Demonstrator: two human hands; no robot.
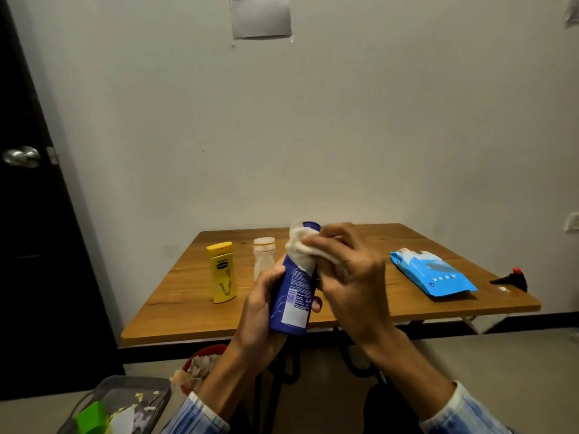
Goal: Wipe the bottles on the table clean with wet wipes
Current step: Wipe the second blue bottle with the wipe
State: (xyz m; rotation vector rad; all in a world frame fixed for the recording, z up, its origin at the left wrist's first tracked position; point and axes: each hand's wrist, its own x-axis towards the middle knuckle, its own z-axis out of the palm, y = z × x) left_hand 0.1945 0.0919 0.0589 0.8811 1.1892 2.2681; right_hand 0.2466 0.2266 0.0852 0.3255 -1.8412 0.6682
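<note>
Fingers [315, 303] round bottle [289, 296] — nearly upright

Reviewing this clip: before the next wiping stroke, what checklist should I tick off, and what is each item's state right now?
1. Left hand grips the blue bottle round its lower body: ok.
2. Right hand holds the wet wipe against the bottle's upper part: ok.
3. Bottle cap shut: cannot tell, the wipe partly covers it.
4. Yellow bottle and pale bottle stand upright on the table, apart from both hands: ok.
5. Wipes pack lies on the table to the right: ok; flap sealed: cannot tell.
</note>
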